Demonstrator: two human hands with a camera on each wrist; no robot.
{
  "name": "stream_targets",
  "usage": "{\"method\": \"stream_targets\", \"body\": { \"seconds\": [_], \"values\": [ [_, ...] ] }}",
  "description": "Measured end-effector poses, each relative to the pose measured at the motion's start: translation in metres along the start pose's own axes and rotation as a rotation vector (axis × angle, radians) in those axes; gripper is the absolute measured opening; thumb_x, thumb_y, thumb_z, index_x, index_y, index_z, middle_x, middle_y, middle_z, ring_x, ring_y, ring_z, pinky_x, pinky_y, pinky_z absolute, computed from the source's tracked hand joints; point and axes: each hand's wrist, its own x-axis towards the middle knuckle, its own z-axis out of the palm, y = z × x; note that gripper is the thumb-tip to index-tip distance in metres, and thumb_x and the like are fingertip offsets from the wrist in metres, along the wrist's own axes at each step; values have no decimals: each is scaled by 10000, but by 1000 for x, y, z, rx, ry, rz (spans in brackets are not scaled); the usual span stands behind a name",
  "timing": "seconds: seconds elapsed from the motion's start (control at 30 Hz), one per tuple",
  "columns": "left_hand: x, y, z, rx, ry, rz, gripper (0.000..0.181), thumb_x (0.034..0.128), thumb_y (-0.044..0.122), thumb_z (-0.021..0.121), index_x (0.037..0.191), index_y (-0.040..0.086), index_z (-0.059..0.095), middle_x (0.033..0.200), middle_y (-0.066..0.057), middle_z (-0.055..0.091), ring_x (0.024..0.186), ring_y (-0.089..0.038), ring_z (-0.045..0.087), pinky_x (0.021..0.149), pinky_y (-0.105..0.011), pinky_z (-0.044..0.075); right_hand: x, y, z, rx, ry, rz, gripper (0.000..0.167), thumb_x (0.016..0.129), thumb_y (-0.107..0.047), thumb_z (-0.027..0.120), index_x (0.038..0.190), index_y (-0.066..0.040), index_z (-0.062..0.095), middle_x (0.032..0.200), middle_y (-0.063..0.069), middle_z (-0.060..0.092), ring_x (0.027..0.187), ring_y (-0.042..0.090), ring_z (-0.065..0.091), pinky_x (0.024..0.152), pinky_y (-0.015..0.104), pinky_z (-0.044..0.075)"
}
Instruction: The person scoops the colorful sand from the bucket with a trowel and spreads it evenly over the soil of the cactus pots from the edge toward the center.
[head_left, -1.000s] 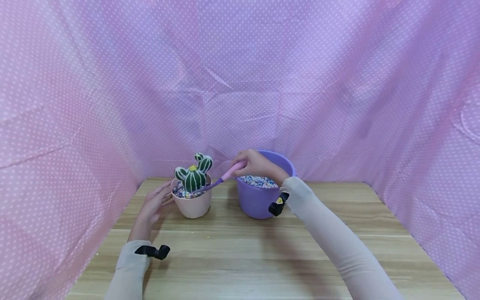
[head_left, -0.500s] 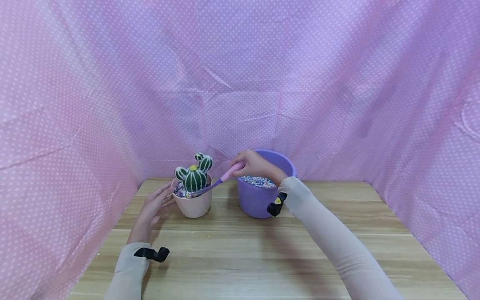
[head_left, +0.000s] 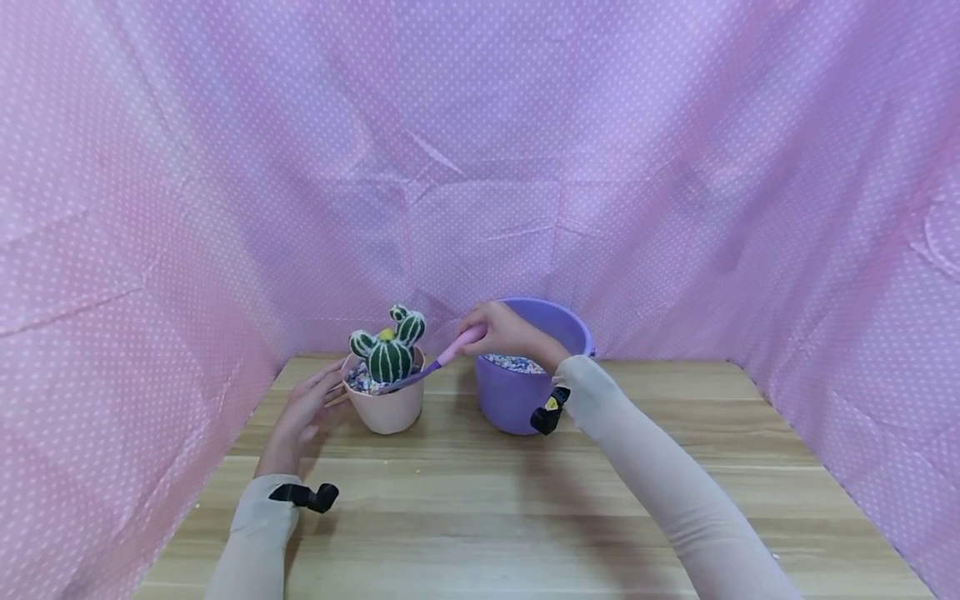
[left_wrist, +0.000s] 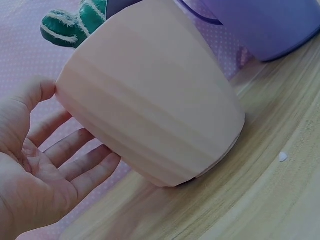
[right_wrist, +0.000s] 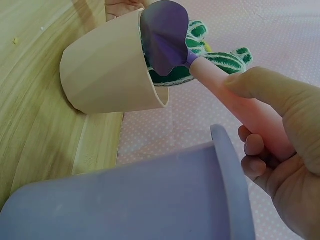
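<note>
My right hand grips the pink handle of a small trowel, whose purple blade reaches over the rim of a pale pink plant pot. In the pot stands a green cactus with white ridges and a yellow top, ringed by multicoloured pebbles. The right wrist view shows the blade's underside close against the cactus. My left hand touches the pot's left side with extended fingertips, the thumb near the rim. Behind my right hand is a purple bucket holding more small coloured pebbles.
Both containers stand near the back of a wooden table. A few stray pebbles lie on the wood, one white pebble among them. Pink dotted cloth hangs around the back and sides.
The trowel and right hand have shifted very slightly left, the blade still over the pot. My left hand stays against the pot.
</note>
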Motion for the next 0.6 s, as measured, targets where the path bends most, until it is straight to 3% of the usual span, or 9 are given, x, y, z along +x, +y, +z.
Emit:
{"method": "stream_targets", "body": {
  "seconds": [0.37, 0.6],
  "values": [
    [0, -1, 3, -2, 30, -10, 661, 1049, 374, 567, 1599, 109, 313, 1252, 171, 601, 1069, 11, 611, 1003, -232, 554, -6, -4, -2, -50, 39, -7, 180, 844, -162, 796, 1019, -125, 811, 974, 25, 685, 876, 153, 562, 755, 252, 501],
    [-3, -2, 8, -39, 77, 4, 624, 1062, 326, 544, 1590, 75, 324, 1068, 267, 638, 1049, 1, 631, 972, -234, 573, -13, -7, -5, -103, 63, -38, 218, 839, -164, 809, 1053, -122, 806, 945, 30, 614, 811, 153, 514, 693, 234, 472]
  ]
}}
